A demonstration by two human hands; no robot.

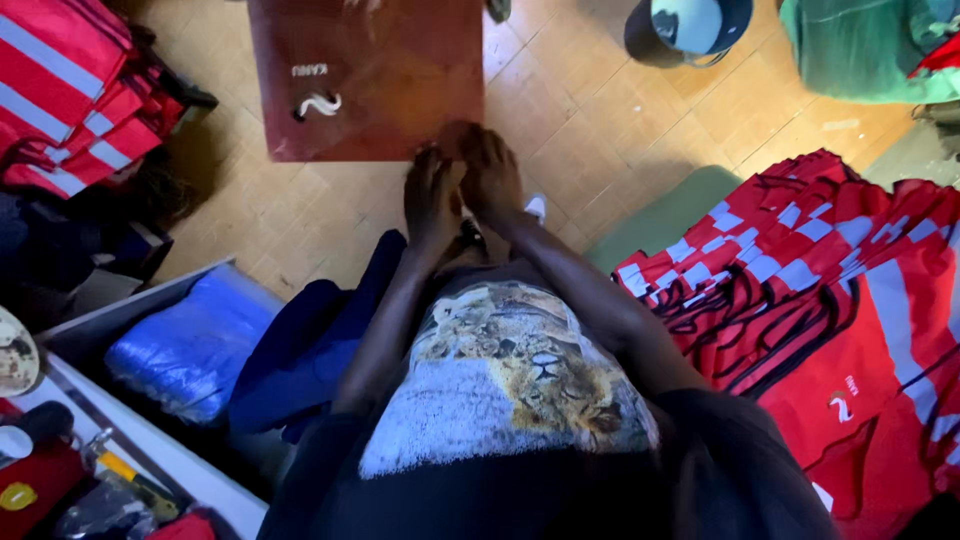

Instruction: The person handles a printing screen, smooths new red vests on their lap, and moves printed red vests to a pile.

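Note:
I look straight down at my own body and a parquet floor. A dark red flat bag (370, 75) with a small white emblem lies on the floor ahead. My left hand (432, 200) and my right hand (490, 175) reach down side by side to its near edge, fingers spread and touching it. Whether either hand grips the edge is unclear. My printed shirt fills the lower middle of the view.
A big pile of red bags with grey-white stripes (820, 290) lies at right on a green mat (665, 215). More red striped bags (70, 90) are stacked at upper left. A blue plastic-wrapped bundle (190, 345) sits in a drawer. A dark bucket (690, 30) stands at the top.

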